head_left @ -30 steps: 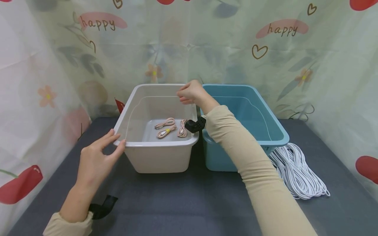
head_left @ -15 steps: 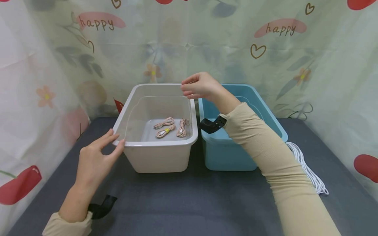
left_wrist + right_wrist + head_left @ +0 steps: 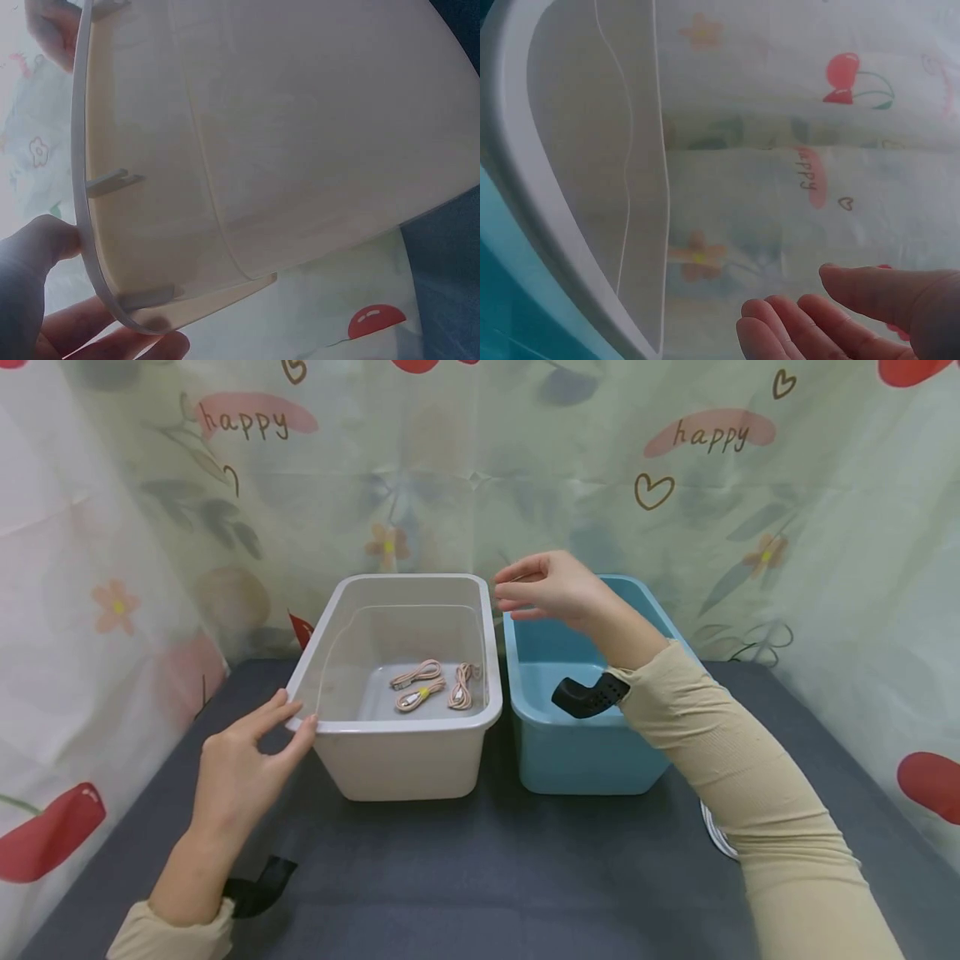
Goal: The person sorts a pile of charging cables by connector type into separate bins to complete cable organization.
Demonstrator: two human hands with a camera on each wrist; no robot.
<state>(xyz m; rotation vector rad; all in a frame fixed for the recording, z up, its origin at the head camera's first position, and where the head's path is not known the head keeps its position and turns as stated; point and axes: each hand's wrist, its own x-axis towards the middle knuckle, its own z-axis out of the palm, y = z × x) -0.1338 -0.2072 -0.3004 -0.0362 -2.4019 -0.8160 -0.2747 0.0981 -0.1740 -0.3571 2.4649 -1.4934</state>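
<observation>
A beige storage bin (image 3: 405,764) stands at centre left, with three coiled pinkish charging cables (image 3: 422,695) on its floor. My left hand (image 3: 243,768) holds the bin's front left corner, thumb at the front and fingers along the side; the left wrist view shows the thumb (image 3: 56,236) and fingers on either side of the rim. My right hand (image 3: 555,587) hovers over the back left of a blue bin (image 3: 585,756), its fingers loosely bent. Nothing shows between thumb and fingers in the right wrist view, where the hand (image 3: 840,315) is partly cut off.
Behind the right sleeve, a coil of white cord (image 3: 718,831) lies mostly hidden on the dark tabletop (image 3: 465,877). Printed curtains (image 3: 465,493) enclose the back and sides. The two bins stand side by side with a narrow gap.
My right hand has moved rightward from over the beige bin's right rim to over the blue bin. Its forearm now covers most of the white cord. My left hand stays put.
</observation>
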